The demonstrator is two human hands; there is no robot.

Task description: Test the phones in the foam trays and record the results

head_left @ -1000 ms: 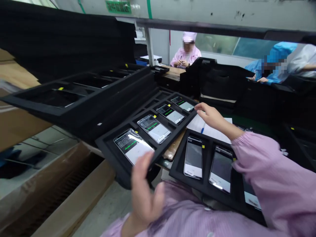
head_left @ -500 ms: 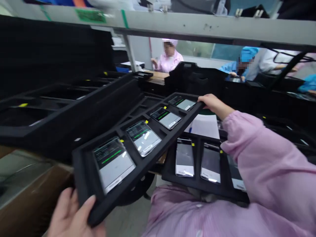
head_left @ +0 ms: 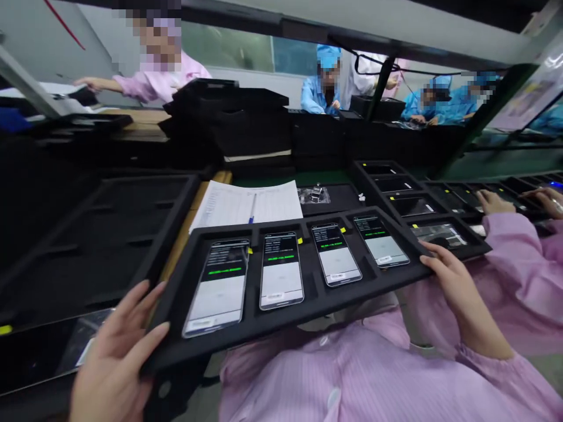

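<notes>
A black foam tray [head_left: 308, 308] is held between my two hands, close in front of my body. My left hand [head_left: 118, 351] grips its left end, thumb on top. My right hand [head_left: 453, 281] pinches the far right corner. Several smartphones lie face up in the tray's slots, among them a left one [head_left: 215, 293] and a right one [head_left: 382, 241]. Their screens show dark text areas with a green line above a white area, and yellow tabs stick out beside them. The tray's underside is hidden.
A printed sheet [head_left: 246, 202] with a blue pen [head_left: 252, 210] lies behind the tray. To the left is another black tray [head_left: 176, 234]. More phone trays [head_left: 396, 187] stand at the right, where a co-worker's hand [head_left: 497, 202] reaches in. Black boxes [head_left: 246, 129] are stacked behind.
The held tray has swung from a steep slant to nearly level across my front. My view has turned right, bringing the sheet and a neighbour's hands into sight. Both hands keep their grip.
</notes>
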